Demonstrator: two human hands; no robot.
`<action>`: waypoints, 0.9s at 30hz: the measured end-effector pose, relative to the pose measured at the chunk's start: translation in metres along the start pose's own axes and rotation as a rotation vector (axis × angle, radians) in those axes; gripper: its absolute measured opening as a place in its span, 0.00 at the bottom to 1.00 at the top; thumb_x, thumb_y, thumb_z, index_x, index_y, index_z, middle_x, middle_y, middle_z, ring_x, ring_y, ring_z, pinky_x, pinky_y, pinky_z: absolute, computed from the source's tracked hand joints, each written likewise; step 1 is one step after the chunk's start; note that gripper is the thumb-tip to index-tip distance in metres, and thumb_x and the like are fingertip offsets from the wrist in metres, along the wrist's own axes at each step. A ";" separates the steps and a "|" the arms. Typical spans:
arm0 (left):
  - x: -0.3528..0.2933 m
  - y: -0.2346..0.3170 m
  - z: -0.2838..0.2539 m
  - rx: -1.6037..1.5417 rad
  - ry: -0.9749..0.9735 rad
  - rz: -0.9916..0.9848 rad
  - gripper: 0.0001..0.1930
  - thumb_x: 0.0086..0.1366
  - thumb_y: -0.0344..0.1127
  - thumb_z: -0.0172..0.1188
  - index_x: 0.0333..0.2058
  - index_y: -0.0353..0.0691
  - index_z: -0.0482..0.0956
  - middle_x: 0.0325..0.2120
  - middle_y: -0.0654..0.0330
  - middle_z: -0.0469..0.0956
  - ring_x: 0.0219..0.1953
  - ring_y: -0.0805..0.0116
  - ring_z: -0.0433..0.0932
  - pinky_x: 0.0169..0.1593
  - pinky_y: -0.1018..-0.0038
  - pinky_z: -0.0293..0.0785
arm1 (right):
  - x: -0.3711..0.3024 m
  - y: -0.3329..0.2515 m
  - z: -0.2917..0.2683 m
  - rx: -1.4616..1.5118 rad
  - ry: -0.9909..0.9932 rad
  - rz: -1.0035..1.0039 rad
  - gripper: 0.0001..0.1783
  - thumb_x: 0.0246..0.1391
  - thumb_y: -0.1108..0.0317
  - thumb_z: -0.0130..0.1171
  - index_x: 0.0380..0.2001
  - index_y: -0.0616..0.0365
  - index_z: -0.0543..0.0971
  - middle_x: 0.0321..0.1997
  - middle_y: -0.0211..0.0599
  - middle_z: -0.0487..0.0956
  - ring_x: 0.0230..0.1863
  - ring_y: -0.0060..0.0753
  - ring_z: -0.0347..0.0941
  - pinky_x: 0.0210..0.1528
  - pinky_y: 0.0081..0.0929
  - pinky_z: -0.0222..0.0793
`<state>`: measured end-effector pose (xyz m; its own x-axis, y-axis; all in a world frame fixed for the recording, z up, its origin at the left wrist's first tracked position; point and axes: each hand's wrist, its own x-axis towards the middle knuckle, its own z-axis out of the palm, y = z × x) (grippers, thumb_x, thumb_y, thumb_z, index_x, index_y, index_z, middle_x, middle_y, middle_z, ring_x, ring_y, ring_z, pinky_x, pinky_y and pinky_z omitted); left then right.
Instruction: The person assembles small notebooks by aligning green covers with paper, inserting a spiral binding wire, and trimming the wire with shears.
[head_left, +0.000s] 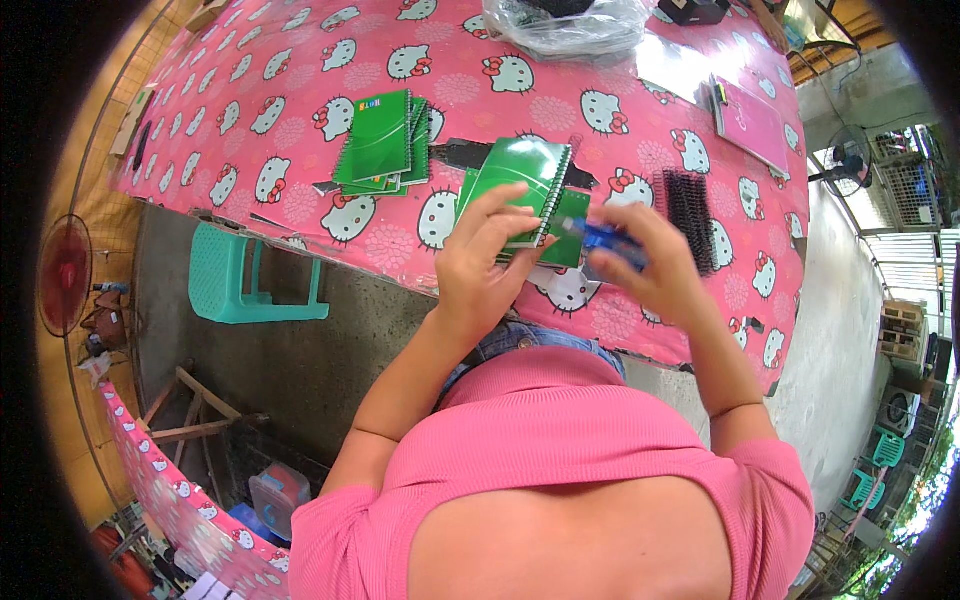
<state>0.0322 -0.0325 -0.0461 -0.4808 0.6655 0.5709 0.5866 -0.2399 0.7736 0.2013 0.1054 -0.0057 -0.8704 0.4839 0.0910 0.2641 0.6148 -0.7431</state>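
My left hand (485,262) grips a green spiral notebook (522,170) near the table's front edge, fingers over its cover and thumb by the black wire binding on its right side. Other green notebooks (572,240) lie under it. My right hand (652,255) is closed around a blue-handled tool (606,238) that looks like pliers. Its tip, smeared by motion, is just right of the notebook's binding. Farther left lies a small stack of green spiral notebooks (378,140). To the right of my right hand is a bundle of black binding coils (686,215).
The table's pink patterned cover (280,150) is torn in places. A clear plastic bag (570,30) with dark contents lies at the back, a pink notebook (752,125) at the far right. A turquoise stool (230,280) stands at the front left; a fan (852,160) is at right.
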 end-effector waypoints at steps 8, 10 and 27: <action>-0.004 -0.004 0.001 0.003 -0.012 0.046 0.13 0.48 0.15 0.66 0.34 0.32 0.80 0.39 0.50 0.81 0.39 0.60 0.81 0.41 0.72 0.78 | -0.015 -0.016 0.020 -0.048 0.126 -0.106 0.23 0.51 0.60 0.67 0.47 0.59 0.76 0.42 0.44 0.77 0.42 0.43 0.75 0.43 0.36 0.72; -0.007 -0.008 0.002 -0.013 0.022 0.047 0.12 0.47 0.17 0.67 0.33 0.33 0.80 0.37 0.52 0.82 0.37 0.59 0.81 0.39 0.72 0.77 | -0.014 -0.016 0.015 0.109 -0.023 0.059 0.22 0.53 0.59 0.66 0.47 0.60 0.76 0.41 0.44 0.77 0.43 0.40 0.76 0.44 0.36 0.72; -0.016 -0.013 -0.009 0.151 -0.417 0.140 0.20 0.50 0.23 0.67 0.44 0.37 0.76 0.51 0.54 0.76 0.41 0.55 0.74 0.45 0.65 0.73 | 0.042 0.068 -0.025 -0.362 -0.031 -0.043 0.22 0.57 0.56 0.58 0.49 0.59 0.73 0.43 0.47 0.72 0.46 0.49 0.70 0.49 0.40 0.65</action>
<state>0.0263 -0.0460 -0.0627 -0.1055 0.8689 0.4837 0.7302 -0.2625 0.6308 0.1935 0.1830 -0.0356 -0.8945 0.4373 0.0928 0.3522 0.8172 -0.4561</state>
